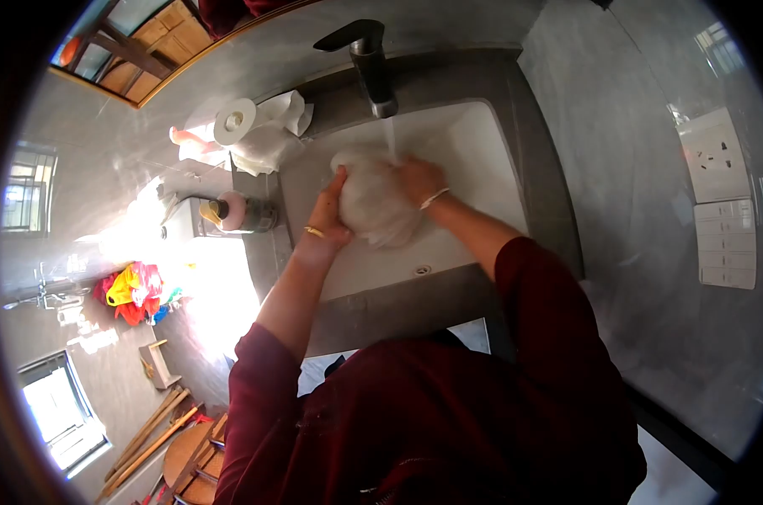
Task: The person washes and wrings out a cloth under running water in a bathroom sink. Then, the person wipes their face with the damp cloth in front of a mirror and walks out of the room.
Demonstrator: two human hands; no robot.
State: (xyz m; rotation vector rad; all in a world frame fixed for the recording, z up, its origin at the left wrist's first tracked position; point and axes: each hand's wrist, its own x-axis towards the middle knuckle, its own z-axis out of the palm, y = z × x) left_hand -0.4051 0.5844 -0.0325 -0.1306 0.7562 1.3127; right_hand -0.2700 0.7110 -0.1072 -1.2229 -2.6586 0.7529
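Note:
A white, rounded, cloth-like bundle (pixel 377 206) is in the white sink (pixel 482 151); its exact kind is blurred. My left hand (pixel 329 210), with a gold-coloured band at the wrist, grips the bundle's left side, thumb on top and fingers partly hidden. On its upper right side is my right hand (pixel 421 181), smeared by motion, with a pale bracelet. Its fingers cannot be made out. Water runs from the dark faucet (pixel 371 71) in a stream (pixel 391 139) that falls between the bundle and my right hand.
A toilet paper roll (pixel 235 122) and crumpled white wrapping (pixel 268 139) lie at the sink's left rear corner. Nearer stands a pump bottle (pixel 238 212). The drain (pixel 422 270) shows near the front. Socket plates (pixel 716 160) are on the right wall.

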